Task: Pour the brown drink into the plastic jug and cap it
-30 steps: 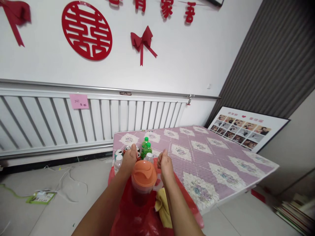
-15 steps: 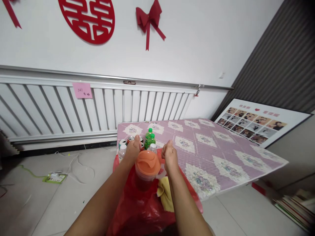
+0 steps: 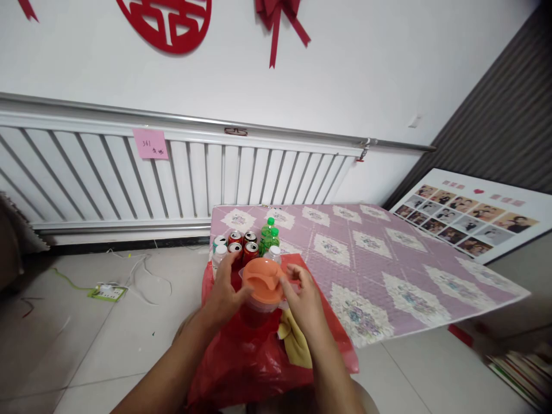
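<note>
A clear pitcher with an orange lid (image 3: 262, 280) stands on red plastic sheeting (image 3: 241, 368) at the near end of the table. Beside its left side is my left hand (image 3: 224, 293), fingers apart, thumb close to the lid's edge. My right hand (image 3: 304, 290) is at the handle side, fingers spread and curved, thumb near the lid; whether it touches the lid is hard to tell. A yellow cloth (image 3: 295, 339) lies below my right hand. Behind the pitcher are several opened cans (image 3: 250, 249), green-capped bottles (image 3: 269, 238) and white-capped clear bottles (image 3: 274, 253).
A purple flowered cloth covers the table (image 3: 330, 250), which runs right towards a photo board (image 3: 466, 215). Behind stands a white radiator (image 3: 194, 178) with a pink note (image 3: 150, 144). A power strip (image 3: 106, 292) and cables lie on the left floor; books (image 3: 517, 376) are at lower right.
Both hands have lowered and opened from their closed, raised pose and now flank the lid. The cans behind have come into fuller view. The camera view has shifted.
</note>
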A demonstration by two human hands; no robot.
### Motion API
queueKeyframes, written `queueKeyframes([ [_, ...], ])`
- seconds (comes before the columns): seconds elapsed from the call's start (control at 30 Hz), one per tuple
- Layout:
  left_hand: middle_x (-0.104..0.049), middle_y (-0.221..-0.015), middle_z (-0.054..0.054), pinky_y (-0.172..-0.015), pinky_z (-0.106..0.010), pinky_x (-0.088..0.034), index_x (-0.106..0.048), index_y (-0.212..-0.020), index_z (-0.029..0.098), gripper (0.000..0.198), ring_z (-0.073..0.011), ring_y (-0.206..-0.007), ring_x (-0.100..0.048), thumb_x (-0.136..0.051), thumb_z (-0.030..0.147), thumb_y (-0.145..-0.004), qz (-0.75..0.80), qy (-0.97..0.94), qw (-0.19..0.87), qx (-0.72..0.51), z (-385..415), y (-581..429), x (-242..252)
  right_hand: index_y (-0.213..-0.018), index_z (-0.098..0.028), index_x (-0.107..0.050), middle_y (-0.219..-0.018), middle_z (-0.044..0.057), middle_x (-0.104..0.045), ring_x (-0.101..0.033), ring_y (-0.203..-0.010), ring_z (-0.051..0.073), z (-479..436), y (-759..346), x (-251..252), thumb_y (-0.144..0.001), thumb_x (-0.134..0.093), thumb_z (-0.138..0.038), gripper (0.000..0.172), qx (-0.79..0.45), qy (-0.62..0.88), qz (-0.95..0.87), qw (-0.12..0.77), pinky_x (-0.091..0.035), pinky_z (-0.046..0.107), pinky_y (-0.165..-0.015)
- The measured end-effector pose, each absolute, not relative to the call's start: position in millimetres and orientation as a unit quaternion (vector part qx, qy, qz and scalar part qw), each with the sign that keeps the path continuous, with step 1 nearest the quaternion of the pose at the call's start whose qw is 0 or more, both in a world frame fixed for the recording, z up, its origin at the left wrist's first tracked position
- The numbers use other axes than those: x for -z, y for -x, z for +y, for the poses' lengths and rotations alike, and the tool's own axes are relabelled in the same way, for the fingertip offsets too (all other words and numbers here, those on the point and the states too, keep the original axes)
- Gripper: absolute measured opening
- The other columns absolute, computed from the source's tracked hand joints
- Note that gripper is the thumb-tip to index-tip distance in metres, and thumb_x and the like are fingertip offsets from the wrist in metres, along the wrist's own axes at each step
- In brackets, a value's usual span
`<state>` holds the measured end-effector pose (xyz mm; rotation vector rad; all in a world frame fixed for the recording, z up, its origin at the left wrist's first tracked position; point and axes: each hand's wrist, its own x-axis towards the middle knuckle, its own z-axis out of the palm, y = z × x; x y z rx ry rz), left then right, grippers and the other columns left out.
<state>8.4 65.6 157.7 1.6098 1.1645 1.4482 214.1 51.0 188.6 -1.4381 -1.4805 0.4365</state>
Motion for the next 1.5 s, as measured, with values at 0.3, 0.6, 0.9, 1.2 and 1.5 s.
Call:
queueKeyframes([
  [0.3, -0.023, -0.161, -0.019, -0.123, -0.054, -0.020, 0.008, -0.156, 0.021, 0.144, -0.0409, -0.150, -0.020, -0.091, 0.037, -0.053, 0.427, -0.609, 0.435, -0.507, 56.9, -34.8, -102.1, -0.120, -0.021, -0.066, -0.116, 0.013, -0.071, -0.061, -0.107, 0.033, 61.9, -189.0, -191.3, -0.087, -0.060, -0.029, 0.035, -0.042, 0.608, -0.740, 0.284, -0.045, 0.049, -0.090],
  [0.6, -0.043, -0.148, -0.015, -0.119, -0.053, -0.030, -0.024, -0.150, 0.021, 0.115, -0.0349, -0.138, -0.042, -0.090, 0.028, -0.057, 0.358, -0.610, 0.473, -0.525, 65.2, -38.9, -96.0, -0.109, -0.023, -0.070, -0.117, 0.010, -0.071, -0.060, -0.114, 0.031, 62.7, -175.5, -191.2, -0.088, -0.057, -0.023, 0.024, -0.078, 0.619, -0.744, 0.240, -0.038, 0.048, -0.097],
  [0.9, -0.044, -0.148, -0.013, -0.118, -0.050, -0.033, -0.029, -0.146, 0.021, 0.107, -0.0327, -0.137, -0.043, -0.088, 0.019, -0.056, 0.346, -0.609, 0.475, -0.532, 65.4, -38.2, -93.1, -0.105, -0.021, -0.072, -0.115, 0.010, -0.072, -0.061, -0.113, 0.033, 65.4, -178.4, -182.2, -0.088, -0.057, -0.029, 0.024, -0.104, 0.595, -0.735, 0.307, -0.040, 0.052, -0.098],
  [1.2, -0.042, -0.147, -0.015, -0.118, -0.052, -0.030, -0.028, -0.145, 0.019, 0.108, -0.0346, -0.138, -0.041, -0.085, 0.014, -0.053, 0.401, -0.603, 0.460, -0.513, 61.8, -38.5, -99.0, -0.124, -0.019, -0.063, -0.128, 0.015, -0.065, -0.060, -0.116, 0.029, 67.2, -232.8, -162.2, -0.089, -0.056, -0.051, 0.048, -0.220, 0.615, -0.543, 0.528, -0.045, 0.048, -0.101],
  [1.5, -0.045, -0.146, -0.015, -0.118, -0.053, -0.031, -0.028, -0.145, 0.019, 0.105, -0.0350, -0.137, -0.044, -0.084, 0.025, -0.057, 0.419, -0.623, 0.430, -0.502, 61.4, -37.0, -89.9, -0.072, -0.021, -0.062, -0.072, 0.000, -0.062, -0.055, -0.071, 0.018, 55.1, -238.1, -128.3, -0.080, -0.063, -0.062, 0.041, -0.422, 0.550, -0.481, 0.537, -0.045, 0.029, -0.069],
])
